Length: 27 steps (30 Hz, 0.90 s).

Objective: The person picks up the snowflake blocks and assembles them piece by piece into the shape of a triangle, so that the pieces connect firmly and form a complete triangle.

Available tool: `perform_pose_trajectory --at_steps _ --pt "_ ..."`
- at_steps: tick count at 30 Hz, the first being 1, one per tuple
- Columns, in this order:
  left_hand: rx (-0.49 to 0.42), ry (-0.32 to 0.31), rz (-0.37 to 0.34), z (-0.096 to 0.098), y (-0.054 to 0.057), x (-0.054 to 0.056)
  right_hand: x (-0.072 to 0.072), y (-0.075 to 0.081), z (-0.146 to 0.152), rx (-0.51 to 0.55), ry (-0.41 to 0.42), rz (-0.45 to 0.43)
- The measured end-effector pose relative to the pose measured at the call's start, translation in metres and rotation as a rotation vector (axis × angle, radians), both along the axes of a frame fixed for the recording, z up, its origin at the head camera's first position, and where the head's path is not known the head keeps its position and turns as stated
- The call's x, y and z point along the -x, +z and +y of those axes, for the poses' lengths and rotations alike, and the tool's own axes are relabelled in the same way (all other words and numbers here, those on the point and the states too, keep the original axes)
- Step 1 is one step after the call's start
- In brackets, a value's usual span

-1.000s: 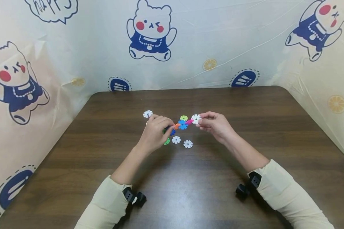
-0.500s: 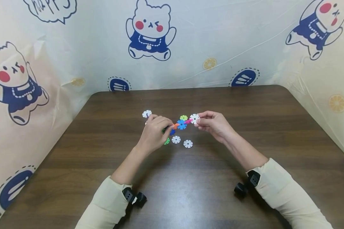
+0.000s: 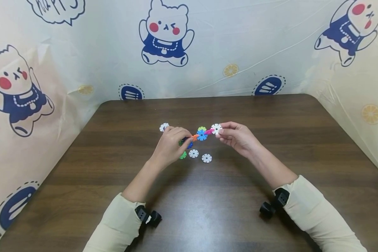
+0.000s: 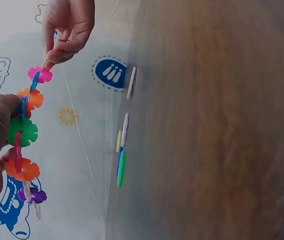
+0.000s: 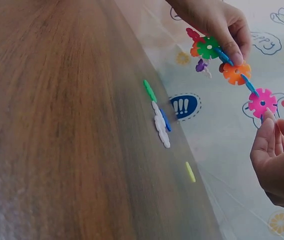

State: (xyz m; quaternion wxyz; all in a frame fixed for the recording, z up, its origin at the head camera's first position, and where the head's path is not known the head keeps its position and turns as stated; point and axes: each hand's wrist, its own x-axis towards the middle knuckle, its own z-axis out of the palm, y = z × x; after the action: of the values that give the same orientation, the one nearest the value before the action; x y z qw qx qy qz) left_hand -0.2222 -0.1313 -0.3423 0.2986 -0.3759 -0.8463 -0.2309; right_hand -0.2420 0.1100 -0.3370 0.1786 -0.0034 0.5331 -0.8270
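Both hands hold a raised chain of notched, snowflake-shaped plastic discs in several colours. My left hand (image 3: pixel 170 145) pinches the chain near an orange disc (image 5: pixel 236 73) and a blue disc (image 4: pixel 24 107). Beyond its fingers, a green disc (image 4: pixel 23 132), another orange disc (image 4: pixel 23 170) and a purple disc (image 4: pixel 33 195) hang in line. A white disc (image 3: pixel 164 127) shows past the left knuckles. My right hand (image 3: pixel 239 138) pinches a white disc (image 3: pixel 216 129) beside the pink disc (image 5: pixel 262 103) at the chain's right end. A blue disc (image 3: pixel 202 135) links pink and orange.
Below the chain, loose discs lie flat on the brown table (image 3: pixel 189 203): two white discs (image 3: pixel 207 158), a green disc (image 3: pixel 183 155), a dark blue disc (image 3: pixel 190 145) and a yellow-green disc (image 3: pixel 202 129). A patterned sheet (image 3: pixel 208 45) hangs behind the table.
The right hand and its white disc shifted slightly left, then back right and a little up. The white disc past the left knuckles moved slightly right and down. Both grips stay.
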Motion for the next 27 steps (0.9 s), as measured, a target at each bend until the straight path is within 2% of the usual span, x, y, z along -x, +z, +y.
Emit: perform_pose_trajectory --at_steps 4,7,12,16,19,21,24,27 --pt "-0.013 -0.003 -0.031 0.000 0.000 -0.001 0.000 0.000 0.000 0.019 -0.004 -0.009" --pt "-0.058 -0.004 -0.061 -0.003 0.001 -0.001 0.000 0.000 0.002 0.031 -0.008 -0.009" --pt "-0.233 0.027 -0.071 -0.012 0.004 0.001 0.000 0.001 0.006 0.026 -0.018 -0.009" --pt "-0.391 0.124 -0.087 -0.020 0.006 0.003 0.000 0.002 0.011 0.027 -0.020 -0.010" --pt "-0.506 0.241 -0.183 -0.024 0.009 0.004 0.000 0.003 0.015 0.032 -0.018 -0.007" --pt "-0.581 0.331 -0.281 -0.027 0.010 0.005 -0.001 0.003 0.016 0.033 -0.016 -0.003" --pt "-0.667 0.467 -0.467 -0.031 0.011 0.009 -0.002 0.004 0.019 0.040 -0.012 -0.001" --pt "-0.728 0.548 -0.675 -0.036 0.010 0.013 -0.003 0.004 0.020 0.042 -0.013 -0.003"
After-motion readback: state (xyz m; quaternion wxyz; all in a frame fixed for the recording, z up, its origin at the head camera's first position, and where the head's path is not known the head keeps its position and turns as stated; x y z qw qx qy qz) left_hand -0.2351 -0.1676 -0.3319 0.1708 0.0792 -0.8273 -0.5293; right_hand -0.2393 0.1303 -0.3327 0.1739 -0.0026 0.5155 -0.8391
